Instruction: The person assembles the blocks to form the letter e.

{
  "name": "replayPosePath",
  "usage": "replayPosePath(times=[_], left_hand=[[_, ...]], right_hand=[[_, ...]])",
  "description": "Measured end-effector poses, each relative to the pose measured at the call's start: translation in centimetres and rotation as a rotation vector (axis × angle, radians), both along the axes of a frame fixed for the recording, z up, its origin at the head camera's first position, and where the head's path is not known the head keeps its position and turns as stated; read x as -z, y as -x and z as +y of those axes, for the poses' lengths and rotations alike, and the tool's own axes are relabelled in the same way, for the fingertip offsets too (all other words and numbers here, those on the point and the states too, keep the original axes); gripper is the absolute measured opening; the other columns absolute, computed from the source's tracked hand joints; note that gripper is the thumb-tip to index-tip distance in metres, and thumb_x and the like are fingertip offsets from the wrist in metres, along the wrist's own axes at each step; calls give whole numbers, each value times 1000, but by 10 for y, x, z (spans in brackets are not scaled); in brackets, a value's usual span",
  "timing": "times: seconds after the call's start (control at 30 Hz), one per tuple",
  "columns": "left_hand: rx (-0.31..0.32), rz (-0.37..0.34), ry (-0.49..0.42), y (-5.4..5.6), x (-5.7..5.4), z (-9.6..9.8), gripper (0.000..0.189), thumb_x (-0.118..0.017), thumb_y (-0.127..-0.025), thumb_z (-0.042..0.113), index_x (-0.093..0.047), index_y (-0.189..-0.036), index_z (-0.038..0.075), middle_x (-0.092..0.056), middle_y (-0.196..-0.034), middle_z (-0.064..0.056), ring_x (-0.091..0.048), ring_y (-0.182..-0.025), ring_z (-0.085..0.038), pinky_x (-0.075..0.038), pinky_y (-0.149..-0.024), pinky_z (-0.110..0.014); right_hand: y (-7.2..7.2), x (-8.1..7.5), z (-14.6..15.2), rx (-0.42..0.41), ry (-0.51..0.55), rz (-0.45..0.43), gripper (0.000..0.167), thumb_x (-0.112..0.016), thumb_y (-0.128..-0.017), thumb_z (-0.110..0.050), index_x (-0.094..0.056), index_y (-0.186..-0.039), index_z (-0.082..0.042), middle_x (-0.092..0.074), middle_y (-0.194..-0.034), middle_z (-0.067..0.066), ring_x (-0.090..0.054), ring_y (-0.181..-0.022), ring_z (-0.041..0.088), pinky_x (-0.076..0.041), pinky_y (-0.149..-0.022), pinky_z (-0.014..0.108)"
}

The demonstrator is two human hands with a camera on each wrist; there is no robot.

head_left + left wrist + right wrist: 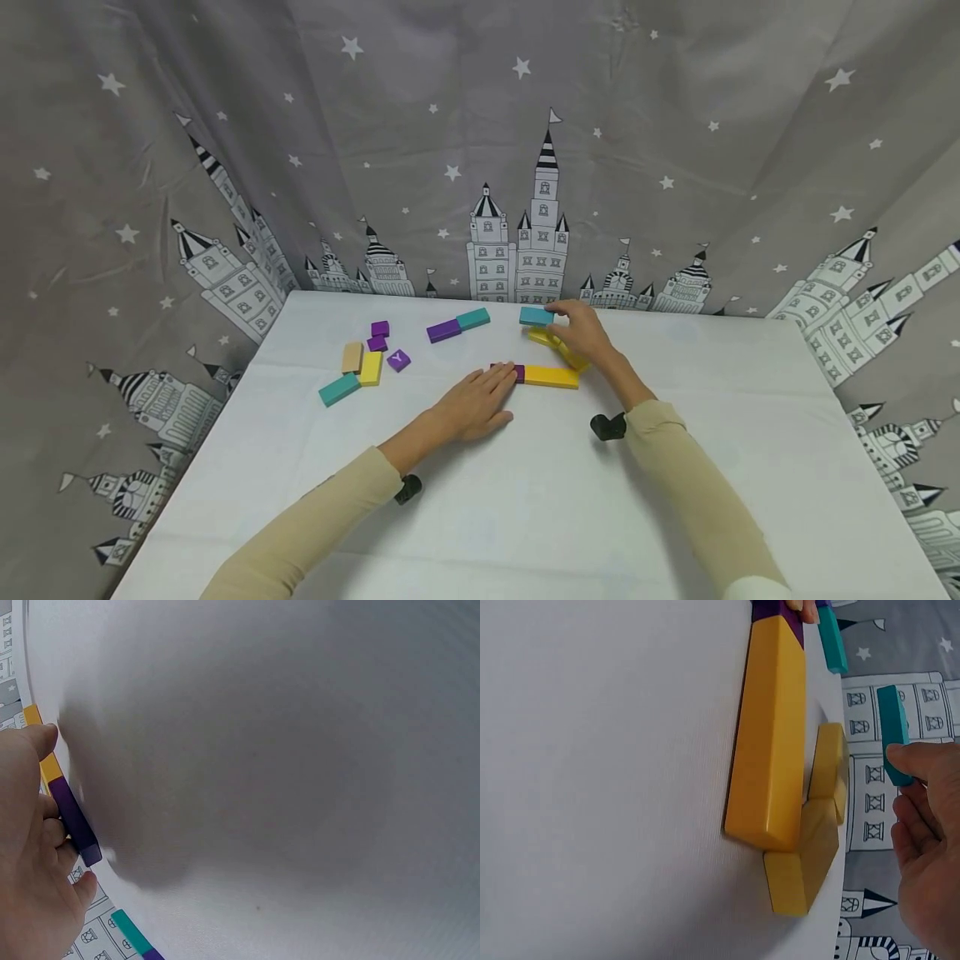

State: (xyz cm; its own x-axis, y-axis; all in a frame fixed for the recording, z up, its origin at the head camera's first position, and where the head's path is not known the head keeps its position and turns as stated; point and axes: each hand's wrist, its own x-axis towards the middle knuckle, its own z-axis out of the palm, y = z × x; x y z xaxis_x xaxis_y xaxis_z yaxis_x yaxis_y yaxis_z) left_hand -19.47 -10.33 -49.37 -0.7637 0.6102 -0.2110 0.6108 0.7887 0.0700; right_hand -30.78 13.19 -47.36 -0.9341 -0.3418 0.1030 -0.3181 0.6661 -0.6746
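My left hand [476, 404] lies with its fingers extended over a purple block [73, 814], most of which it hides in the head view. End to end with that block runs a long orange-yellow block [551, 377]. My right hand [583, 333] pinches a teal block [892, 727] between thumb and fingers, at the far side of the table. Just under and in front of the teal block, yellow blocks [826, 761] lie at an angle behind the orange-yellow one.
Left of centre, a purple block [444, 331] and a teal block [473, 318] lie end to end. Further left are a tan block [352, 357], a yellow block [371, 368], another teal block [340, 389] and several small purple cubes [399, 360]. A grey castle-print curtain [435, 167] hangs behind the white table [525, 517].
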Motion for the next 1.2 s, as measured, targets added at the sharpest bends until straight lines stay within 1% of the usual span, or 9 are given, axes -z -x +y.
replayPosePath(times=[0.2, 0.33, 0.43, 0.57, 0.7, 0.83, 1.07, 1.2], left_hand=[[2, -3, -11, -1, 0, 0, 74, -44, -104, 48, -20, -159, 5, -14, -165, -11, -14, -151, -25, -17, -120, -44], [1, -8, 2, -1, -1, 1, 74, -43, -105, 49, -18, -159, 6, -12, -165, -10, -13, -151, -24, -16, -120, -43], [-2, -2, 14, -2, -3, 0, 74, -43, -105, 49, -18, -159, 6, -12, -165, -10, -13, -151, -24, -16, -120, -43], [7, 5, 1, -2, -4, 0, 73, -44, -105, 48, -19, -159, 5, -13, -165, -11, -14, -151, -24, -17, -120, -43], [17, 10, -19, -2, -4, 0, 73, -44, -105, 47, -21, -158, 4, -14, -165, -12, -15, -150, -25, -17, -120, -44], [15, 15, -24, -3, -4, 0, 73, -44, -105, 47, -21, -158, 4, -14, -165, -12, -15, -150, -25, -17, -120, -44], [12, 15, -28, -2, -3, 0, 72, -44, -105, 47, -20, -159, 5, -14, -165, -11, -14, -151, -24, -18, -120, -44], [10, 17, -22, -3, -3, 0, 73, -44, -105, 47, -20, -159, 5, -13, -165, -11, -14, -150, -24, -18, -120, -43]], right_hand=[[1, 1, -17, -17, 15, -25, 40, -68, -95, -11, -62, -133, -3, -58, -134, 16, -53, -122, 32, -42, -107, 46], [4, 4, -26, -20, 23, -39, 39, -68, -95, -11, -63, -133, -5, -58, -135, 14, -53, -123, 30, -41, -108, 44], [6, 7, -32, -32, 33, -37, 38, -67, -95, -10, -63, -133, -5, -59, -134, 13, -53, -123, 29, -41, -108, 43], [7, 10, -38, -57, 37, -33, 38, -66, -94, -8, -63, -132, -2, -59, -135, 13, -53, -125, 28, -40, -110, 42], [7, 11, -42, -78, 8, -10, 38, -67, -93, -6, -64, -131, -1, -60, -135, 14, -53, -126, 29, -39, -110, 41], [8, 13, -45, -94, -25, 8, 36, -67, -94, -7, -64, -130, -2, -61, -134, 13, -52, -128, 28, -38, -111, 41], [8, 16, -45, -69, -80, -49, 36, -65, -96, -9, -64, -132, -5, -59, -137, 11, -50, -129, 28, -37, -112, 42], [8, 16, -45, -71, -95, -58, 37, -64, -96, -8, -63, -133, -4, -58, -138, 12, -50, -130, 29, -36, -112, 43]])
